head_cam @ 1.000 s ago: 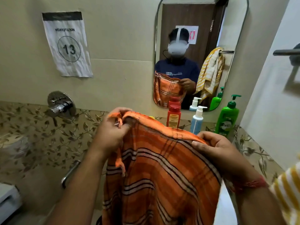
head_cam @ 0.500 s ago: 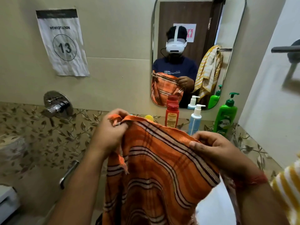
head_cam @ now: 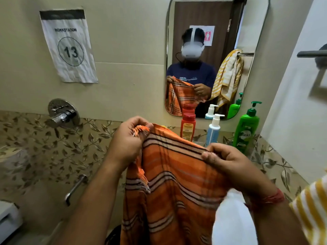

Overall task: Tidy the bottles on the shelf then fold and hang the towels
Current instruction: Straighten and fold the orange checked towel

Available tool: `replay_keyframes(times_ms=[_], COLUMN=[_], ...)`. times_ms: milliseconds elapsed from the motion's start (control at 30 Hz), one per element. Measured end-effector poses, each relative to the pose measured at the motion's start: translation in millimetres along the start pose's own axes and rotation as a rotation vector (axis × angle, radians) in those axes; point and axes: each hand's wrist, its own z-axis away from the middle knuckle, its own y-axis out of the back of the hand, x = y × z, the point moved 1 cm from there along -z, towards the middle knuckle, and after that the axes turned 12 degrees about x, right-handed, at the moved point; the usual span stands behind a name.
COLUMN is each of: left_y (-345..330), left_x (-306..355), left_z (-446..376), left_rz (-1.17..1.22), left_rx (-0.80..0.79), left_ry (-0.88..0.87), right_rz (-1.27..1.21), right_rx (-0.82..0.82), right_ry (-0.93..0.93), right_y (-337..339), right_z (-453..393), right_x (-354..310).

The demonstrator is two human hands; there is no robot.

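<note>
An orange striped towel hangs in front of me, held up by its top edge. My left hand pinches its frayed left corner. My right hand grips the top edge further right, fingers folded over the cloth. Behind the towel, on the shelf under the mirror, stand a red bottle, a light blue pump bottle and a green pump bottle. A yellow striped towel shows at the right edge, and the mirror reflects one draped on a rail.
A mirror hangs on the beige wall. A chrome tap valve and a metal bar sit on the left over floral tiles. A paper sign marked 13 is stuck above. A dark towel rail juts from the right wall.
Both hands have shifted slightly along the towel's top edge and pulled it tauter. The view has tipped a little, so the bottles and mirror sit lower in the frame.
</note>
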Motion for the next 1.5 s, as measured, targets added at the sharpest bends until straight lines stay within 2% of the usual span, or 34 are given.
replay_keyframes(times_ms=[67,133,233,300,500,567,667,733,800,933,1000,1067,1167,1300,1433,1500], left_y=[3,3,-1,-4,-13,-15,-19,-22,-26,-33,-36,-38,-40,-37,-36,-36], left_x=[-5,-11,-15,-14,-15,-14,-11,-8,-5,4,6,7,9,11,14,13], left_z=[-5,-6,-5,-4,-3,-2,-1,1,3,7,10,12,15,21,22,23], left_rz=[0.008,-0.015,-0.029,-0.024,-0.070,-0.070,-0.065,-0.058,-0.046,-0.031,-0.007,0.030,0.115,0.121,0.195,0.268], left_rx=[0.082,0.096,0.107,0.100,0.057,0.049,0.030,0.012,-0.020,-0.153,-0.231,-0.283,-0.240,-0.183,-0.241,-0.257], left_ry=[0.031,0.044,0.070,0.070,0.054,0.061,0.059,0.058,0.055,0.002,-0.002,-0.008,0.034,0.045,0.088,0.123], right_rz=[0.005,-0.022,-0.199,-0.316,-0.458,-0.534,-0.669,-0.640,-0.409,0.368,0.504,0.399,0.014,0.093,0.222,0.051], right_rx=[0.058,0.088,0.086,0.035,-0.129,-0.200,-0.403,-0.446,-0.335,-0.024,0.071,0.136,0.272,0.363,0.365,0.324], right_ry=[0.001,-0.013,-0.042,-0.065,-0.079,-0.029,0.108,0.125,0.189,0.572,0.681,0.676,0.477,0.346,0.456,0.422], right_y=[10,15,18,18,10,9,4,-3,-11,-35,-44,-50,-56,-63,-66,-69], right_z=[0,-2,-2,-1,2,3,4,4,0,-10,-13,-14,-12,-13,-8,-8], right_x=[2,0,-4,-4,-6,-7,-10,-13,-17,-27,-32,-34,-29,-17,-24,-25])
